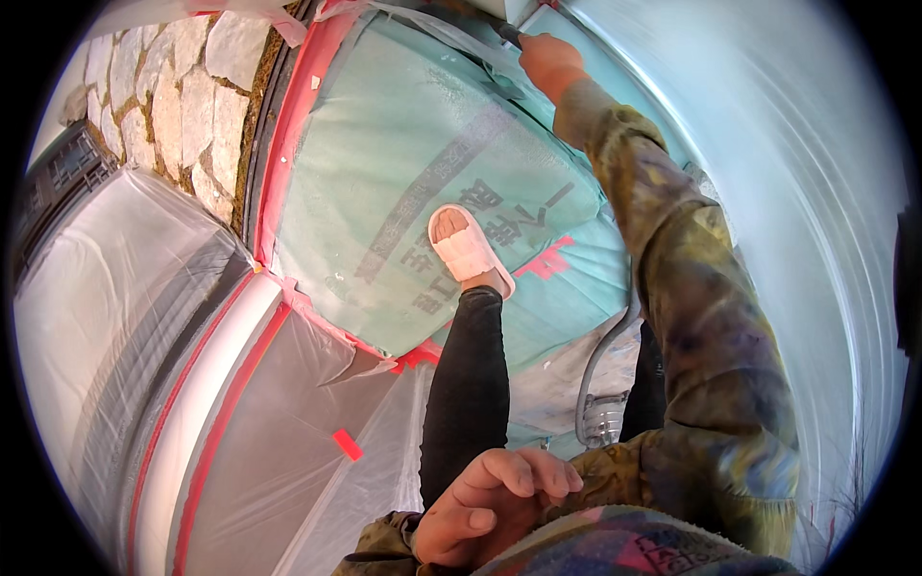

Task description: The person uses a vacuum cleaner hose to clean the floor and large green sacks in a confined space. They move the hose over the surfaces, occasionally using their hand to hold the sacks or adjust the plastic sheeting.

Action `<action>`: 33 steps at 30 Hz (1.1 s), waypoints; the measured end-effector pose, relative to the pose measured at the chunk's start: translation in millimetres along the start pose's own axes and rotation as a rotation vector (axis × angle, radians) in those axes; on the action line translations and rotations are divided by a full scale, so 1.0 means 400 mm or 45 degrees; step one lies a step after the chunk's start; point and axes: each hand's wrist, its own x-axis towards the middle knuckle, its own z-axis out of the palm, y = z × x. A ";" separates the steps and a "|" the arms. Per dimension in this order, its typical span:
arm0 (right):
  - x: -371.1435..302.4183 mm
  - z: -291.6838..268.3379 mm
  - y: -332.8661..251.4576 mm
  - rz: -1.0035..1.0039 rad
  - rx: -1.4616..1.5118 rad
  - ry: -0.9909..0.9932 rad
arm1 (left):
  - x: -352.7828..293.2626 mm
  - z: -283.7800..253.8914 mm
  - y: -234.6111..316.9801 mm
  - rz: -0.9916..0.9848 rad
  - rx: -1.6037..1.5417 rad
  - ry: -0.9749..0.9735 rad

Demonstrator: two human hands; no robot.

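Note:
My right hand (552,65) reaches far out to the top of the view, its fingers closed round the dark handle (509,35) of a tool. The tool's working end is blurred and partly cut off by the upper edge, so its kind cannot be made out. It is close to a pale upright edge and loose clear plastic film (451,43). Held near my body at the bottom, my left hand (504,499) has loosely bent fingers with the thumb apart, and nothing shows in it.
Green protective sheeting (384,163) with printed marks covers the floor under my pink slipper (471,252). Red tape (288,144) edges it beside a stone wall (197,106). A grey hose (591,370) and a clear jar (605,420) are by my legs. Plastic film (797,192) covers the right side.

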 end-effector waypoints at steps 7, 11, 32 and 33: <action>-0.081 0.021 -0.053 -0.101 0.036 -0.214 | -0.002 0.002 0.007 0.031 -0.002 0.043; -0.073 0.000 -0.026 -0.052 0.060 -0.178 | 0.001 -0.002 0.012 0.024 -0.012 0.012; -0.363 -0.185 -0.011 -0.018 0.222 0.065 | -0.011 -0.014 0.052 0.040 -0.064 -0.049; -0.381 -0.210 -0.023 -0.014 0.242 0.081 | -0.015 -0.012 0.053 0.040 -0.070 -0.074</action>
